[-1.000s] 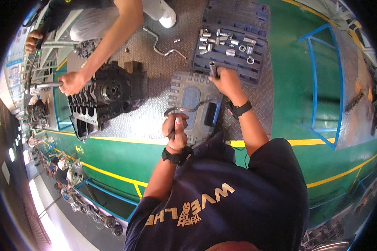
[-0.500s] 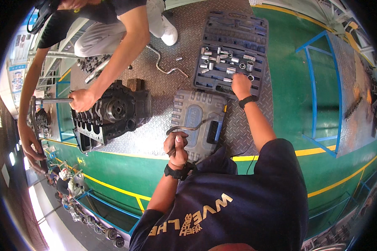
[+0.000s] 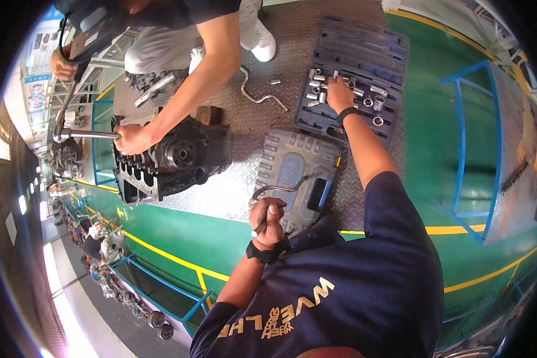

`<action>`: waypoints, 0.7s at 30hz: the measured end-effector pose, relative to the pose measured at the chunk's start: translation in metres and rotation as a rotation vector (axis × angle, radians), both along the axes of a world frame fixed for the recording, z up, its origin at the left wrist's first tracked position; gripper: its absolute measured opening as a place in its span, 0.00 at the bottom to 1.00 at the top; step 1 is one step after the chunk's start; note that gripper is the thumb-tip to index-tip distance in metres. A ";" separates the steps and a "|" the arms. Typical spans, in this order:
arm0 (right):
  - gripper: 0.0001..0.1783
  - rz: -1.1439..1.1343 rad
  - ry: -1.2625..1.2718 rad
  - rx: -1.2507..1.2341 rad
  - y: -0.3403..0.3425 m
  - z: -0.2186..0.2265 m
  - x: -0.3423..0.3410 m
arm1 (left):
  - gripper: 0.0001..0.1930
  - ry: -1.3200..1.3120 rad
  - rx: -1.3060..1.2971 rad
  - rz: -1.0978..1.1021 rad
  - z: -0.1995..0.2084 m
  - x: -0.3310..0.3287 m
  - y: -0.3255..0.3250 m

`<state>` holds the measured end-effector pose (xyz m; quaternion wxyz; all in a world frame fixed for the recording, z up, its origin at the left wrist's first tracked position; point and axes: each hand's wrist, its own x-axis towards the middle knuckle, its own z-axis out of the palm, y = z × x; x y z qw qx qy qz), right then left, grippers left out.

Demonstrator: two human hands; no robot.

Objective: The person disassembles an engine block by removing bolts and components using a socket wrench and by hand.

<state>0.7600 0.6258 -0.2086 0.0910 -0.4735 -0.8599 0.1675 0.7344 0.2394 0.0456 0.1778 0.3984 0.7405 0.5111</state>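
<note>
See the treadplate (image 3: 250, 126), bearing the dark engine block (image 3: 179, 154) at left. Note the socket case (image 3: 361, 51), open and laid flat, probably for easy reach, then the closed grey case (image 3: 304, 164), nearer the body. Observe the left hand (image 3: 267, 222), clenched around a bent steel rod (image 3: 280, 188) with the curved length beyond the grip, over the closed grey case, seemingly to leave the right hand (image 3: 340, 95) free. Smallest: loose sockets (image 3: 378, 103), beside and under that hand; impossible to tell whether gripping one.

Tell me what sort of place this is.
Most likely an engine repair or training workshop: an engine block rests on tread-patterned metal, an open socket case lies nearby, and yellow lines mark the green floor.
</note>
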 end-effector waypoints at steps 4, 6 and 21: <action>0.13 -0.058 -0.071 0.062 -0.003 -0.013 0.003 | 0.19 -0.025 0.001 0.037 -0.004 0.001 -0.007; 0.12 -0.054 -0.106 0.102 0.002 -0.021 0.006 | 0.20 -0.085 0.005 0.049 -0.007 -0.001 -0.012; 0.15 0.045 -0.010 -0.033 -0.024 -0.007 -0.043 | 0.22 -0.069 -0.036 0.039 -0.009 0.013 -0.039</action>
